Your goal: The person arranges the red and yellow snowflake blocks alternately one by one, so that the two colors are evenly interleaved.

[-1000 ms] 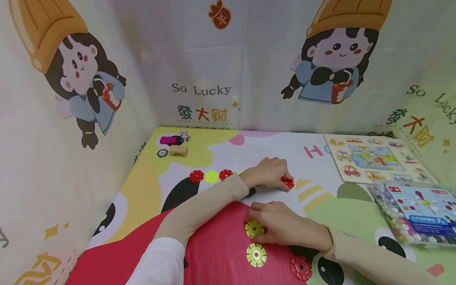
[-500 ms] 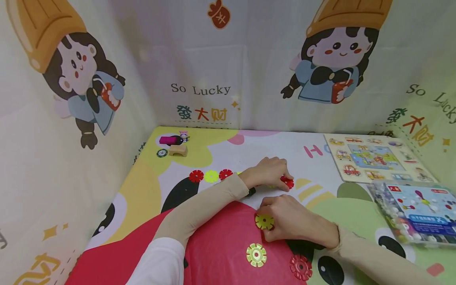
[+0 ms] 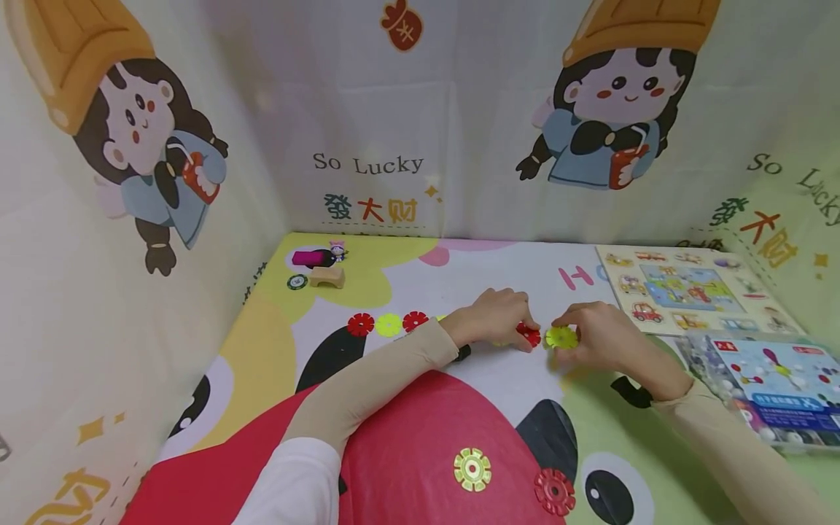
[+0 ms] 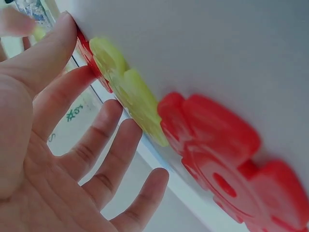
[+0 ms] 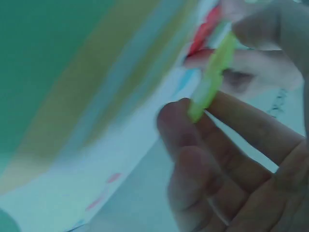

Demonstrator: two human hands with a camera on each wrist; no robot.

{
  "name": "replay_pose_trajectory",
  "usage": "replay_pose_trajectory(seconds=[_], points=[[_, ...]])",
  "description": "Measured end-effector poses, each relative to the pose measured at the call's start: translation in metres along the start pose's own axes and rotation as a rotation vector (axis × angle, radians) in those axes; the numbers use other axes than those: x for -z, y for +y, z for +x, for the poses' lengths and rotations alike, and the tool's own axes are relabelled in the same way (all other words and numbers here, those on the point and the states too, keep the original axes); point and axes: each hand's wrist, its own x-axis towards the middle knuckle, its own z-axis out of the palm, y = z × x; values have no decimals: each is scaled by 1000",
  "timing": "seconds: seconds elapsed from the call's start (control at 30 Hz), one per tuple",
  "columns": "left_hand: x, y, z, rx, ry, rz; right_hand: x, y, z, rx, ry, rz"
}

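Note:
My left hand [image 3: 500,319] pinches a red flower-shaped interlocking disc [image 3: 529,336] between thumb and index finger, at the right end of a row on the mat. The other fingers are spread in the left wrist view. Just right of it, my right hand [image 3: 607,337] pinches a yellow interlocking disc [image 3: 561,337] by its edges, tilted in the right wrist view. Farther left in the row are a red disc [image 3: 361,324], a yellow disc [image 3: 389,325] and another red disc [image 3: 415,321]; my left forearm hides part of the row.
Nearer me lie a yellow disc [image 3: 472,469] and a red disc [image 3: 554,491]. At right are a vehicle puzzle board [image 3: 626,306] and a clear box of beads [image 3: 781,394]. A wooden arch block [image 3: 327,277] and small toys stand back left, before a printed curtain [image 3: 485,182].
My right hand has lifted a yellow disc from the red part of the mat and carried it away from me, to beside my left hand. The left hand has stayed put.

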Motion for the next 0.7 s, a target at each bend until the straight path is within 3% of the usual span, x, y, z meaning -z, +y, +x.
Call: replay_pose_trajectory(seconds=[0.17,0.47,0.57,0.7], points=[[1,-3,-2,-10,4,-3,-9,12,5,-8,-46,0],[1,-3,1,15,-26,-11,-13,13,-1,-1,-78,52],[3,-1,0,20,-29,-31,-9,6,-5,-32,-101,50],[7,3,1,46,-39,-53,-1,-24,-16,16,-94,46]])
